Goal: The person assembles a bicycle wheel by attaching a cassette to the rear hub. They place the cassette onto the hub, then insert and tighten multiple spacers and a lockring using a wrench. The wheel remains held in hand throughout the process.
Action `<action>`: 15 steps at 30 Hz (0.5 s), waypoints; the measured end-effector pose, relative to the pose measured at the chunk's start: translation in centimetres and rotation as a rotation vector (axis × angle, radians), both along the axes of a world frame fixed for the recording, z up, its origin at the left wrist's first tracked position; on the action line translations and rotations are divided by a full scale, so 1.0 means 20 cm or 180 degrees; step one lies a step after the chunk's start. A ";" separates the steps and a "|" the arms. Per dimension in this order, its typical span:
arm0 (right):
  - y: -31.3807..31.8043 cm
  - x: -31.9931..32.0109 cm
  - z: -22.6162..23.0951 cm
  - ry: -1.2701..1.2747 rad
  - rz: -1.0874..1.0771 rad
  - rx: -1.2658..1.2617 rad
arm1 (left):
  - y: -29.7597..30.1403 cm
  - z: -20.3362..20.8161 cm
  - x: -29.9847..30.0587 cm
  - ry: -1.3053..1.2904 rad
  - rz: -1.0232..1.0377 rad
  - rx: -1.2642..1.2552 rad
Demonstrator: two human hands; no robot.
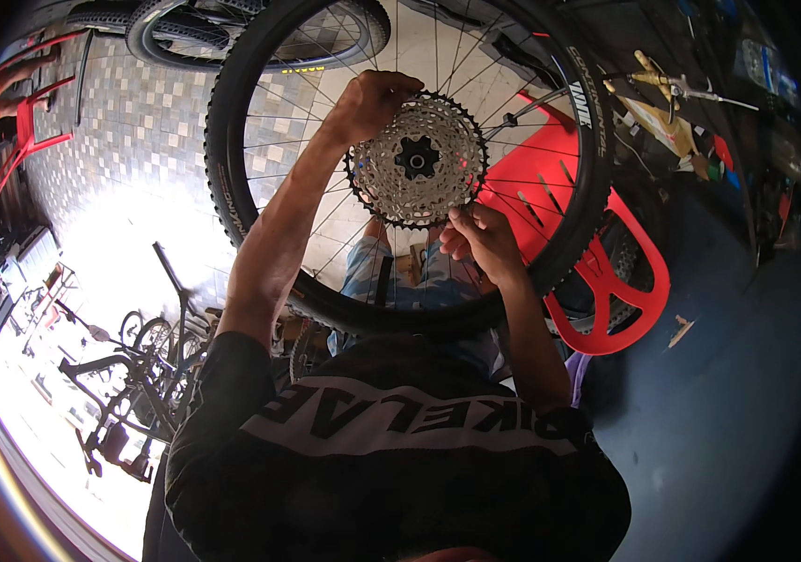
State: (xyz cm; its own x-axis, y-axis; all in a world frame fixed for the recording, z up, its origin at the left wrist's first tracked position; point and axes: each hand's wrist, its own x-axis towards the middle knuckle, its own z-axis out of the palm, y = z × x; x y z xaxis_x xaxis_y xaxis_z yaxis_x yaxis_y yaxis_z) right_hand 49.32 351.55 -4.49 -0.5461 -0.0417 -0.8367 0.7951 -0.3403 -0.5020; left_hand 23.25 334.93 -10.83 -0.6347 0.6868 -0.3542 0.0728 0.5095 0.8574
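A bicycle wheel (590, 178) with a black knobby tyre faces me in front of my torso, its thin spokes running in to the hub. At its centre sits a silver cassette (452, 150) with a black largest sprocket and a black centre piece. My left hand (372, 105) reaches over the spokes, its fingers curled onto the cassette's upper-left rim. At the lower-right rim is my right hand (486, 242), thumb against the teeth and the other fingers bent in. The left fingertips are partly hidden.
Behind the wheel on the right stands a red plastic chair (639, 253). More bicycle wheels (260, 37) lie at the top left. Bike frames (138, 375) stand at the lower left beside bright glare. Tools and parts (667, 89) crowd the upper right. Another red chair (28, 136) is far left.
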 end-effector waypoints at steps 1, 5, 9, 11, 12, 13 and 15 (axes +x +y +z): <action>0.00 0.00 0.00 0.0028 0.0005 0.0007 | 0.00 0.00 0.00 -0.0009 0.0003 -0.0007; 0.00 0.00 0.00 0.0062 -0.0024 -0.0075 | 0.00 0.02 0.00 -0.0034 0.0034 -0.0051; 0.01 -0.01 -0.04 0.0078 -0.0005 -0.0046 | 0.01 0.01 -0.02 0.0002 0.0077 0.0019; 0.01 -0.01 -0.05 0.0078 -0.0011 -0.0070 | 0.00 0.00 -0.02 0.0044 0.0069 0.0044; 0.01 -0.01 -0.05 0.0078 -0.0016 -0.0077 | 0.00 0.01 -0.02 0.0065 0.0064 0.0056; 0.01 -0.01 -0.05 0.0078 -0.0022 -0.0084 | 0.00 0.01 -0.02 0.0054 0.0057 0.0053; 0.00 -0.02 -0.05 0.0064 -0.0055 -0.0047 | 0.01 0.01 -0.02 0.0035 0.0045 0.0044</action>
State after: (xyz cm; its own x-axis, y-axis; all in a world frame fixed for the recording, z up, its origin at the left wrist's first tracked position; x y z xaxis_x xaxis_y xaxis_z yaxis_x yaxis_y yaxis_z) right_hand 48.97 351.64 -5.46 -0.5636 -0.0444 -0.8249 0.7788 -0.3613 -0.5127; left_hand 22.79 335.07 -10.65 -0.6483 0.6825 -0.3376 0.0752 0.4986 0.8636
